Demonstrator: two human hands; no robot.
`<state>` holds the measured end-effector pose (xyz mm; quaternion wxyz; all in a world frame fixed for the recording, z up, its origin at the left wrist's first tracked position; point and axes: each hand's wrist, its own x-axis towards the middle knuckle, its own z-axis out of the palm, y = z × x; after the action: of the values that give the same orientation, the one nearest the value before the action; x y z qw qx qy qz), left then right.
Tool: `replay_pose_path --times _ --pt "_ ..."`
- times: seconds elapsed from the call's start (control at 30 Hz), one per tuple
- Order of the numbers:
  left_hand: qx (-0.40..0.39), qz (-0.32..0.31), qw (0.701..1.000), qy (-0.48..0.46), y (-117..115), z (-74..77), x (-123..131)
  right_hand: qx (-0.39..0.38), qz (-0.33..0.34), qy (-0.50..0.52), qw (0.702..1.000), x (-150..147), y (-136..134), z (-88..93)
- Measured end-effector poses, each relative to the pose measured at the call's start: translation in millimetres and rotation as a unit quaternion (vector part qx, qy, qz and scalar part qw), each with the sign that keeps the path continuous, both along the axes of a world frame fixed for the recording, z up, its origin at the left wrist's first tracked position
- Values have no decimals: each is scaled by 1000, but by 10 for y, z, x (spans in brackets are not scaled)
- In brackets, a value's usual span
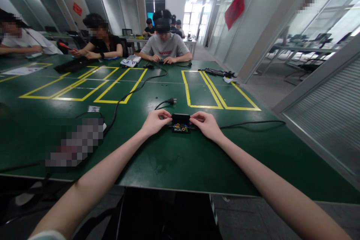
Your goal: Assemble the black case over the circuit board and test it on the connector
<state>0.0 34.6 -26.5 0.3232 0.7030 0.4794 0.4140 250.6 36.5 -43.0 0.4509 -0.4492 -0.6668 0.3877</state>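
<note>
Head view: a green table (pixel 168 165) is stretching between glass walls (pixel 108 7), yellow tape (pixel 112 101) marking its top, a grey-shirted person (pixel 168 47) sitting opposite. A black cable (pixel 135 90) is winding past a blurred-out object (pixel 81 140) at left; a plug (pixel 172 101) is lying just beyond the hands. Left hand (pixel 157 120) and right hand (pixel 206 123) are pinching opposite ends of a black cover (pixel 180 118), thumbs against fingertips, above an open case's circuit board (pixel 180 128) at front centre.

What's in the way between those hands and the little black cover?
Nothing that I can see: the left hand and right hand have fingertips at opposite sides of the black cover. The black plug lies farther off, not between.
</note>
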Motion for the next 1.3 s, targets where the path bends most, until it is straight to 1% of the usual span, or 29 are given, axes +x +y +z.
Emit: replay_pose_path --times 0.17,0.47,0.53,0.63,0.7,0.93,1.13,1.23,1.3 --pt "3 -7 1000 2 -13 27 -9 -41 11 55 998 -24 -13 9" --pt "8 -15 1000 -2 -27 26 -2 -57 7 57 997 9 -11 6" --pt "-6 -26 999 -31 -29 14 4 -57 4 64 996 7 -8 0" --pt "-48 -49 994 -82 -29 -11 14 -57 8 67 996 9 -4 -6" --pt "-61 -55 992 -95 -25 -24 17 -56 11 65 996 12 -3 -4" --pt "-70 -53 990 -106 -10 -41 5 -48 14 66 997 3 -16 11" --pt "-70 -56 991 -96 -7 -44 -2 -49 14 45 998 9 -22 32" --pt "-66 -55 992 -87 -14 -27 -3 -44 16 27 999 20 -27 52" --pt "-59 -57 994 -75 -35 6 -10 -25 19 12 999 27 -42 77"
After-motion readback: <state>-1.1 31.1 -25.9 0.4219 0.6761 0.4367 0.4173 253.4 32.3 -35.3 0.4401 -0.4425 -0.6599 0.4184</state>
